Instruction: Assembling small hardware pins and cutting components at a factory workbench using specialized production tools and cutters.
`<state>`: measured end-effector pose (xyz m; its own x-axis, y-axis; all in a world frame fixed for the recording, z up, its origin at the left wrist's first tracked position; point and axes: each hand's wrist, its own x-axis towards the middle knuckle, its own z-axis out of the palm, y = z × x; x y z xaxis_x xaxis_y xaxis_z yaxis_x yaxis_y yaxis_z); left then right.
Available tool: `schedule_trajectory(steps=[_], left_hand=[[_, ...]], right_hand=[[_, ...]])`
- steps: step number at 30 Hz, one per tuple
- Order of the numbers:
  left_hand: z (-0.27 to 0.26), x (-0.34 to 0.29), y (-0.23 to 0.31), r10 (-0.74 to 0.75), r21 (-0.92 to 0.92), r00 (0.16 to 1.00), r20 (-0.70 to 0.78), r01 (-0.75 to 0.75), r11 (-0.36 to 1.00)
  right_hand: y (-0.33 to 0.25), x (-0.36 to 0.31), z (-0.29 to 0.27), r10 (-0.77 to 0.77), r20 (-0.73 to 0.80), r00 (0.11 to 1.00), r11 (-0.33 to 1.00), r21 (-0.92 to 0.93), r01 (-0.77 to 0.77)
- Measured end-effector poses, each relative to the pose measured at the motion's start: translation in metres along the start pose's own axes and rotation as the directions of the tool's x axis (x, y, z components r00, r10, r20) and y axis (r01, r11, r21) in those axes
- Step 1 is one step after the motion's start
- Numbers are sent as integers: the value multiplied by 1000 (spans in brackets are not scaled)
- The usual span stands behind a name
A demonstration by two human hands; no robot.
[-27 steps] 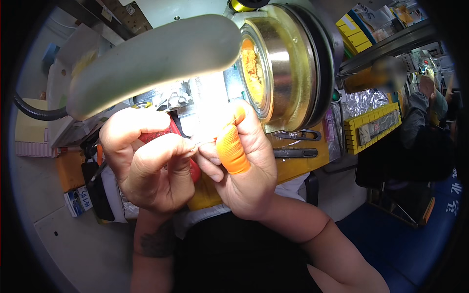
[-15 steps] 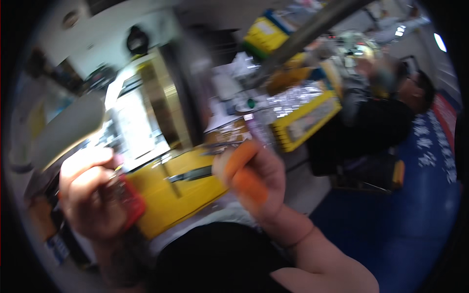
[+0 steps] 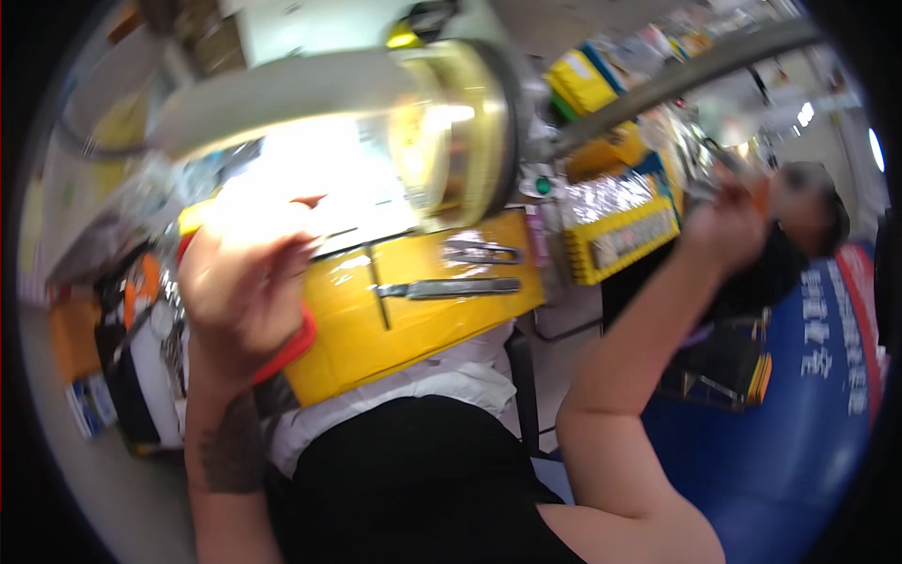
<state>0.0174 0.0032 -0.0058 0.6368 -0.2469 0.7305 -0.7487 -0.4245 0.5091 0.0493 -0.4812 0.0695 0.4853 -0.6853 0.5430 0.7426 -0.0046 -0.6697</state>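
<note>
At the left, my left hand (image 3: 249,282) is raised over the edge of a yellow work surface (image 3: 413,352). Its fingers pinch together under bright glare, which hides whatever is between them. A red curved thing (image 3: 289,346) shows below that hand. My right hand (image 3: 725,226) is stretched far out to the right, past a yellow bin, with orange covers on its fingers; blur hides how they are closed. On the yellow surface lie a grey-handled slim tool (image 3: 460,289), tweezers (image 3: 484,252) and a thin dark rod (image 3: 378,287).
A lit lamp (image 3: 282,94) hangs over the bench's far side. A yellow bin (image 3: 625,244) with clear plastic packets stands right of the work surface, under a grey bar (image 3: 686,80). Another person (image 3: 813,211) sits at the far right. Tools and cables (image 3: 150,310) crowd the left.
My right hand has swung from above the yellow surface out to the far right, uncovering the grey-handled tool and tweezers. My left hand stays raised and pinched. The view has shifted.
</note>
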Motion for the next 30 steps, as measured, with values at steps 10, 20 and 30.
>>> schedule_trajectory(steps=[10, 20, 30], left_hand=[[-3, -2, -3, 34, -3, 999, -13, -34, 999], [-6, 1, -4, 62, 14, 998, 0, -62, 998], [-3, -1, -1, 42, 30, 999, 9, -42, 999]], right_hand=[[-12, -189, 155, 76, 662, 745, 993, -119, 4], [3, -208, 177, -50, 736, 675, 990, -55, 133], [6, -206, 170, -46, 732, 680, 986, -73, 146]])
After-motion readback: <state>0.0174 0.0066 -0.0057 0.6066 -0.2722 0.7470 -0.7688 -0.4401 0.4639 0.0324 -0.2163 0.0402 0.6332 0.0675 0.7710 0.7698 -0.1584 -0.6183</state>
